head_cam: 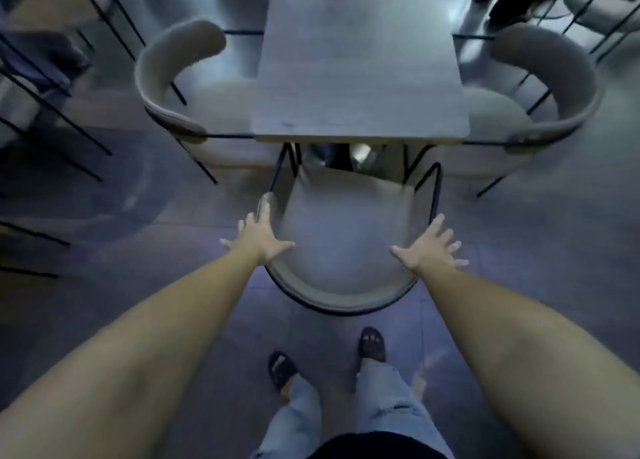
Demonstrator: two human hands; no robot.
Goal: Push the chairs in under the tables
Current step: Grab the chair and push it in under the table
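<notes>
A grey padded chair (346,244) with a curved backrest and thin black legs stands right in front of me, its seat front at the near edge of a square grey table (360,67). My left hand (261,240) lies with straight, spread fingers on the left side of the backrest. My right hand (433,247) lies the same way on the right side. Two more grey chairs sit at the table's sides, one on the left (180,88) and one on the right (554,91), both with their seats partly under the tabletop.
Black metal legs of other furniture (52,112) crowd the left side. More chair frames (595,12) and a person's dark trouser legs (502,1) are at the back right. My sandalled feet (372,344) stand on the dark floor just behind the chair.
</notes>
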